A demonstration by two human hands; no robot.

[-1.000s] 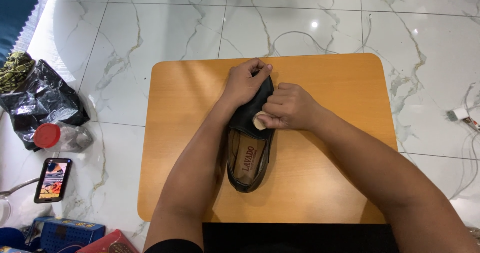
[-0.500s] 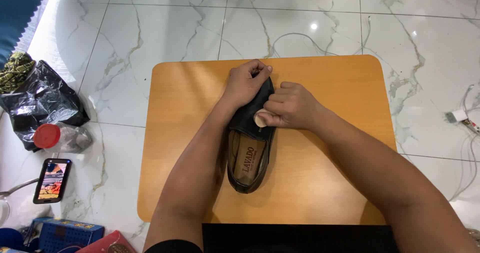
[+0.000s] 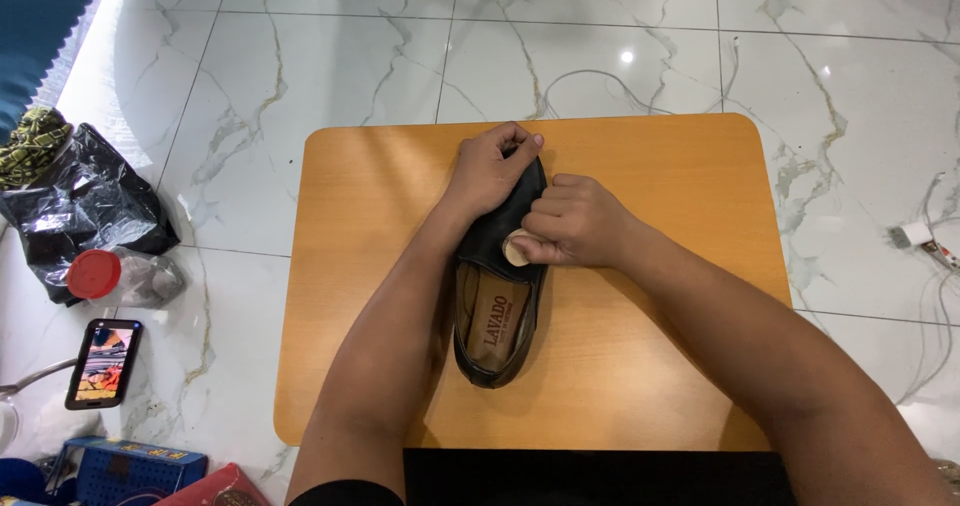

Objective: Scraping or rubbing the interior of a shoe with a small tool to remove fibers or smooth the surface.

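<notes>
Two hands on black shoe point(image 3: 497, 311), lying mid wooden table point(image 3: 660, 366), toe pointing away from person. Left hand point(image 3: 490, 171) clasps toe end, fingers curled over it. Right hand point(image 3: 580, 224) clenched around small round tan object point(image 3: 516, 249), pressed against shoe's upper. Phone point(image 3: 103, 362), red-capped jar point(image 3: 120, 276), black bag point(image 3: 85, 206) on marble floor left.

A black shoe point(image 3: 497, 296) with a tan insole is lying on an orange wooden table point(image 3: 650, 366). At nine o'clock a red-capped jar point(image 3: 120, 276) is resting on white, grey-veined marble floor point(image 3: 300, 56).
</notes>
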